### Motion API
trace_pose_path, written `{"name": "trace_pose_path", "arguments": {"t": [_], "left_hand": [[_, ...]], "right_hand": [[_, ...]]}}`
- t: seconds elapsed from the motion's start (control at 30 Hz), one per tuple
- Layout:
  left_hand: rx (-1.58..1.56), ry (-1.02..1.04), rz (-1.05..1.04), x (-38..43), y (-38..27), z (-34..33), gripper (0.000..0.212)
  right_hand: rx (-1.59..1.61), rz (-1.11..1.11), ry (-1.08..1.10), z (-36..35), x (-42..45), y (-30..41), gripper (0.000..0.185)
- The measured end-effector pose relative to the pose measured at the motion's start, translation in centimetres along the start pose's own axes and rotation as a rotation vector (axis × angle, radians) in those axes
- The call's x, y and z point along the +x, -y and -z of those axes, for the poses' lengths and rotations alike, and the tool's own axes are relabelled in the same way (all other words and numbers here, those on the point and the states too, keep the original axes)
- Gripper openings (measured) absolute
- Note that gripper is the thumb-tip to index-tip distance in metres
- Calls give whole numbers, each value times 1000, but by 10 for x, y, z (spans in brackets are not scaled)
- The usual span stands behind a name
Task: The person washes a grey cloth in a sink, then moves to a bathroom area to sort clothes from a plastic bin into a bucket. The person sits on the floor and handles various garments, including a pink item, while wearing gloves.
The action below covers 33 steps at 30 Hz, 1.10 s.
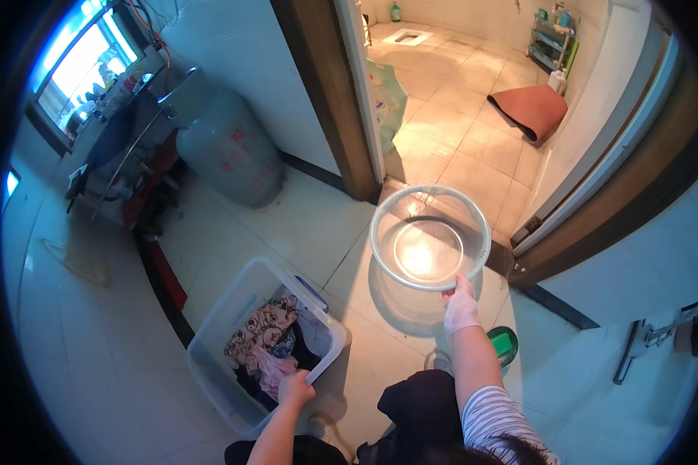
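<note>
My right hand (460, 302), with something thin and whitish about the palm and wrist, grips the near rim of a clear round plastic basin (430, 237) above the tiled floor by a doorway. Nothing but light and glare shows inside the basin. At the lower left, my left hand (295, 388) is at the near edge of a translucent plastic storage box (340, 340), its fingers closed round the rim. Crumpled clothes (264, 328) lie in the box, among them a patterned beige piece and a pink cloth (273, 367). A green bar (501, 344) rests in a dark oval dish beside my right forearm.
A grey gas cylinder (231, 145) stands by the wall at upper left. Beyond the door frame (331, 99) are a squat toilet (408, 38), a folded reddish mat (532, 110) and a small shelf rack (549, 43). A squeegee-like tool (631, 351) is at right.
</note>
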<state>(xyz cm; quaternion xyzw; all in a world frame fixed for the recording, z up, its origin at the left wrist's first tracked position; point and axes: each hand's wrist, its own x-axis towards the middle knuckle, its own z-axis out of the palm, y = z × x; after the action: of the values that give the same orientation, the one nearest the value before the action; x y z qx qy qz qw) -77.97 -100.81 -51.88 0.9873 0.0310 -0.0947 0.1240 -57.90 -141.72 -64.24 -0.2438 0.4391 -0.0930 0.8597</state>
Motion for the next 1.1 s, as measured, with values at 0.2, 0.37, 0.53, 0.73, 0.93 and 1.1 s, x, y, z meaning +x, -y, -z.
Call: {"name": "trace_pose_path", "arguments": {"t": [0.2, 0.37, 0.53, 0.73, 0.93, 1.1], "left_hand": [[48, 40, 24, -3, 5, -7, 17], [49, 82, 4, 9, -17, -7, 21], [-93, -49, 191, -18, -12, -2, 32], [-3, -158, 77, -63, 22, -8, 48], [-45, -9, 221, -87, 41, 11, 47], [30, 59, 192, -90, 72, 0, 26]], "right_hand": [[-122, 88, -6, 47, -51, 46, 31], [-816, 321, 44, 77, -94, 115, 28], [-1206, 553, 400, -58, -191, 154, 29], [-1149, 234, 827, -92, -314, 39, 31], [-1201, -308, 670, -11, -323, -119, 38], [-1049, -333, 666, 2, -322, -193, 36]]}}
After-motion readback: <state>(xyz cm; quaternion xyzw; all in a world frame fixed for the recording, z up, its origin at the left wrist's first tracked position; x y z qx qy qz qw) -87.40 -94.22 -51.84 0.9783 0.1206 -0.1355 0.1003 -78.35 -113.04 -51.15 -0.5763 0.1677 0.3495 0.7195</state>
